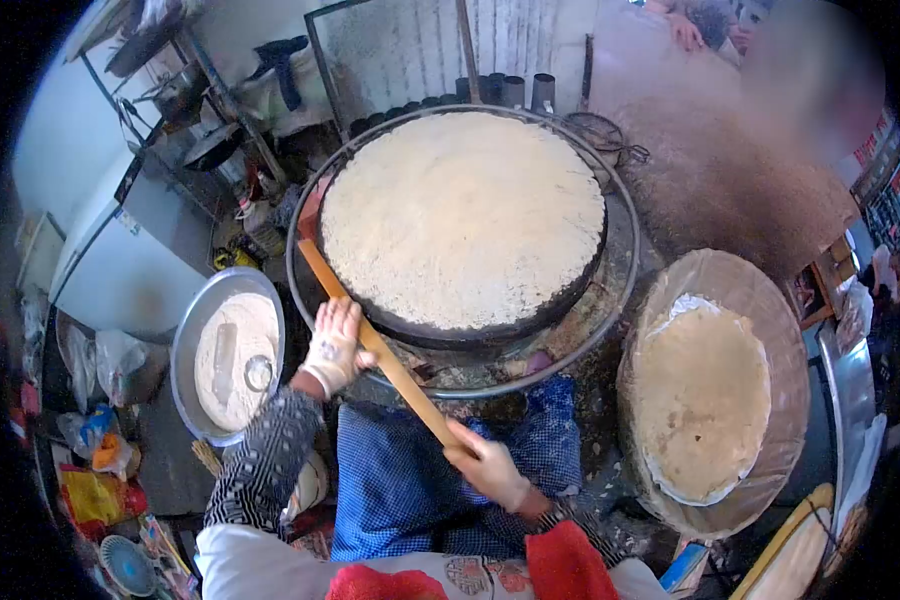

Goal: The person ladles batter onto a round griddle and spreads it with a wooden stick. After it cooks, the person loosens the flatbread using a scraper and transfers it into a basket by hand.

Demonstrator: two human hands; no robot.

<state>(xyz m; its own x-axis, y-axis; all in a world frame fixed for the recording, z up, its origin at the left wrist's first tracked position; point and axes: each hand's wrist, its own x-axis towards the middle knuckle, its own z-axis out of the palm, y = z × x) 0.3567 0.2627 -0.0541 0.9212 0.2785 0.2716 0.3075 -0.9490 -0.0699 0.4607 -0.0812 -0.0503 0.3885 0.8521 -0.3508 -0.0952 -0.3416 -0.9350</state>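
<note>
My left hand (pixel 334 345), in a white glove, is closed round the middle of a long flat wooden stick (pixel 395 370). Its lower end is gripped by my right hand (pixel 490 468), in front of the blue checked cloth (pixel 400 480) over my lap. The stick slants up to the left, its far tip beside the left edge of a large round griddle. A thin, pale sheet of batter (pixel 460 215) covers the griddle inside a metal ring (pixel 638 250). Left of my left hand, a metal bowl (pixel 182 350) holds pale batter and a clear ladle-like item.
A lined basket (pixel 785 400) with round flatbreads (pixel 705 400) stands at the right. Behind it is a brown surface (pixel 710 190), with another person's hand (pixel 685 32) beyond. Shelves with pans (pixel 213 147) are at the upper left, dark cylinders (pixel 513 92) behind the griddle.
</note>
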